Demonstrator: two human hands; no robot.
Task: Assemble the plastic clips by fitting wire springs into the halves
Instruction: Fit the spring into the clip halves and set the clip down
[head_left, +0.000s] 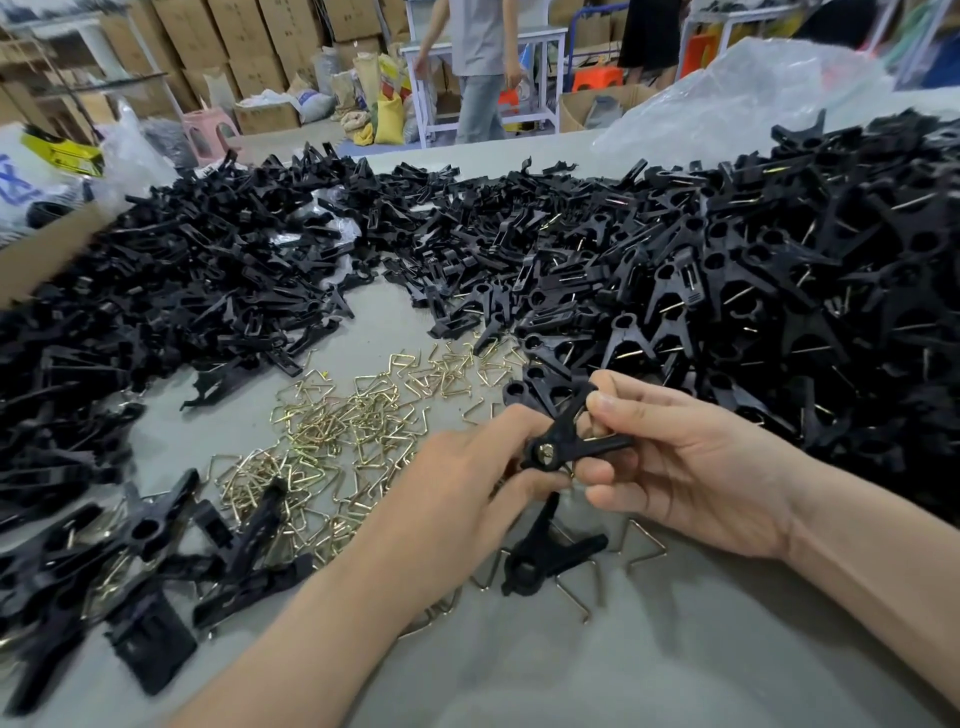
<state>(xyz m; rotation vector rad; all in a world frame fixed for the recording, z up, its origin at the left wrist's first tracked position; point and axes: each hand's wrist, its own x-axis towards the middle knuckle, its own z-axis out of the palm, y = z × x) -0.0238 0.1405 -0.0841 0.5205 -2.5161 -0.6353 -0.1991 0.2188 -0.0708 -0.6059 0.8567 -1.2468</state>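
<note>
Clip (566, 441) pinched between left hand (467, 488) and right hand (691, 462), above the wire springs (332, 431)

The clip (566, 441) at lower centre is coloured black, with a silvery spot at its pivot. The wire springs (337, 431) are seen in brassy gold. The heaped clip halves (208, 270) at the left are black. The bench (519, 675) is pale grey. Along the top, a pink stool (208, 130), a yellow sack (389, 119) and brown cardboard boxes (234, 31) are shown.
</note>
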